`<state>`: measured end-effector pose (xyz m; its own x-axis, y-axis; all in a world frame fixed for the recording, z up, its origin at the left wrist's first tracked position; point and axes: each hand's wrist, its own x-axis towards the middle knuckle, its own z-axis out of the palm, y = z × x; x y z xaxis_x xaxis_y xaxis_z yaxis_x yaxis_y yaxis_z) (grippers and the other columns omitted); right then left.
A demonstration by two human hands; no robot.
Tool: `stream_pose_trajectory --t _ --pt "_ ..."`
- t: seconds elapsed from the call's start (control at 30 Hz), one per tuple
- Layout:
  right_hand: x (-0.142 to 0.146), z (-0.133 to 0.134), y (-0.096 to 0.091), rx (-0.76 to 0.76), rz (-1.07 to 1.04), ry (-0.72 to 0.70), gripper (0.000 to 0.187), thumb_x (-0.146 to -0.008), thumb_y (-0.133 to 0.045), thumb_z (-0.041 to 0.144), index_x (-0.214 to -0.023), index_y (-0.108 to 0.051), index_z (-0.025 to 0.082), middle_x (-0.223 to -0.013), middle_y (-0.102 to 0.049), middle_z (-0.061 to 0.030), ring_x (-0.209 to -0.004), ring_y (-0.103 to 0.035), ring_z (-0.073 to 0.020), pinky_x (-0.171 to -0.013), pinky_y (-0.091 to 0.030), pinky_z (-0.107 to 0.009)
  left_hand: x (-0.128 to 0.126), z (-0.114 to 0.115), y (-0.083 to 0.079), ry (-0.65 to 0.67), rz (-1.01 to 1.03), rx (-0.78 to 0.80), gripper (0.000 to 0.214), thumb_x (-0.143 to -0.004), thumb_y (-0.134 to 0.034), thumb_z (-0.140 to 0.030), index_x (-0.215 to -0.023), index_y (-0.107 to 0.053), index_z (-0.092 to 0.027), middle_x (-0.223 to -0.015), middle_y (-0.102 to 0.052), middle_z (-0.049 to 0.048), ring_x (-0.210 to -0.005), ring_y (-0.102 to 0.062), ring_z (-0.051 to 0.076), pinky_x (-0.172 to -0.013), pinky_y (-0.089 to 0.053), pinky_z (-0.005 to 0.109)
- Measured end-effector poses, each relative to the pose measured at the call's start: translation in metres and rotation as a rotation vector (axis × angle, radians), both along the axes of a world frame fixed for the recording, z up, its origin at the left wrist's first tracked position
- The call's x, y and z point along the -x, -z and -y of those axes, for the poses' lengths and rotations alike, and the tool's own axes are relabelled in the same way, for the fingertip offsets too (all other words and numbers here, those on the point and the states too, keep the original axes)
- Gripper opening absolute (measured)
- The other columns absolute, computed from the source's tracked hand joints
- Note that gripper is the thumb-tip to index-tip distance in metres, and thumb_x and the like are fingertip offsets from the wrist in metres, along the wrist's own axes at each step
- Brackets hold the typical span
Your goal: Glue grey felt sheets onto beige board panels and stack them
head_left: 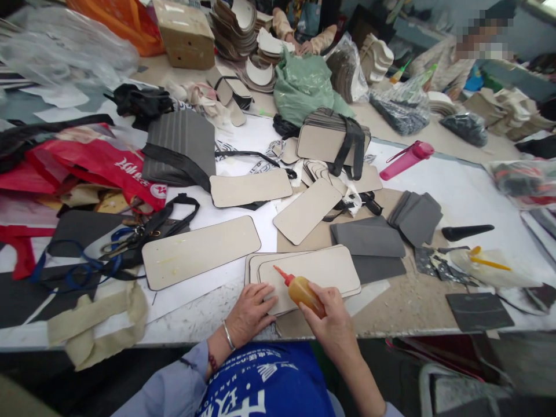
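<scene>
In my right hand (332, 318) is a squeeze bottle (304, 294) of amber liquid with a red nozzle, tilted so its tip points left over the beige panels. Those panels (319, 265), rectangular with rounded corners, lie in a small, uneven stack at the table's front edge. My left hand (252, 310) rests with fingers stretched out on the stack's left front corner. To the left, a single beige panel (202, 252) has yellowish drops on its surface. Two more beige panels (252, 188) lie beyond the stack. Dark grey panels (369, 237) sit just right of it.
A pink bottle (406, 160) lies toward the back right. Blue and black straps (117, 249) tangle at left beside a red bag (99, 156). A black-handled tool (467, 231) and a yellow spoon (490, 262) lie at right. Other people sit across the table.
</scene>
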<state>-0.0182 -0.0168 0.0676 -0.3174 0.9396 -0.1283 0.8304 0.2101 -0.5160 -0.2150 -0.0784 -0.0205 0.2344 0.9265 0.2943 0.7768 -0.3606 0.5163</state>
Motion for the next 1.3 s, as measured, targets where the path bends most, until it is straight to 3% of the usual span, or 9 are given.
stream_pose_trajectory --t 0.27,0.53,1.0,1.3 --pt "0.005 -0.004 -0.016 -0.038 0.282 0.013 0.034 -0.078 -0.054 0.032 -0.111 -0.055 0.026 -0.087 -0.048 -0.0034 -0.071 -0.055 -0.0158 -0.055 -0.044 -0.024 0.003 -0.003 0.003 0.016 0.031 0.017 0.028 -0.077 -0.06 -0.034 -0.101 -0.061 -0.02 -0.112 -0.06 0.0094 -0.106 -0.047 0.024 -0.088 -0.038 0.042" --pt "0.013 -0.001 -0.02 -0.023 0.281 -0.021 0.034 -0.078 -0.053 0.032 -0.111 -0.055 0.024 -0.085 -0.048 -0.0033 -0.071 -0.055 -0.0156 -0.06 -0.044 -0.025 0.005 -0.004 0.003 0.024 0.035 0.015 0.027 -0.077 -0.059 -0.035 -0.1 -0.062 -0.021 -0.11 -0.06 0.0097 -0.105 -0.048 0.024 -0.087 -0.04 0.042" --pt "-0.047 -0.04 -0.024 -0.102 0.547 0.292 0.033 -0.079 -0.054 0.034 -0.111 -0.055 0.027 -0.087 -0.044 -0.0019 -0.066 -0.048 -0.0125 -0.054 -0.032 -0.023 0.005 -0.005 0.006 0.025 0.038 -0.064 0.023 -0.078 -0.059 -0.03 -0.099 -0.062 -0.02 -0.109 -0.061 0.0091 -0.104 -0.049 0.024 -0.086 -0.039 0.04" --pt "-0.041 -0.043 -0.024 -0.104 0.58 0.371 0.033 -0.079 -0.053 0.035 -0.111 -0.055 0.027 -0.086 -0.044 -0.0024 -0.068 -0.049 -0.0138 -0.054 -0.033 -0.023 0.004 -0.005 0.006 0.018 0.032 -0.068 0.024 -0.077 -0.059 -0.029 -0.1 -0.062 -0.021 -0.109 -0.061 0.0095 -0.105 -0.049 0.025 -0.086 -0.039 0.04"
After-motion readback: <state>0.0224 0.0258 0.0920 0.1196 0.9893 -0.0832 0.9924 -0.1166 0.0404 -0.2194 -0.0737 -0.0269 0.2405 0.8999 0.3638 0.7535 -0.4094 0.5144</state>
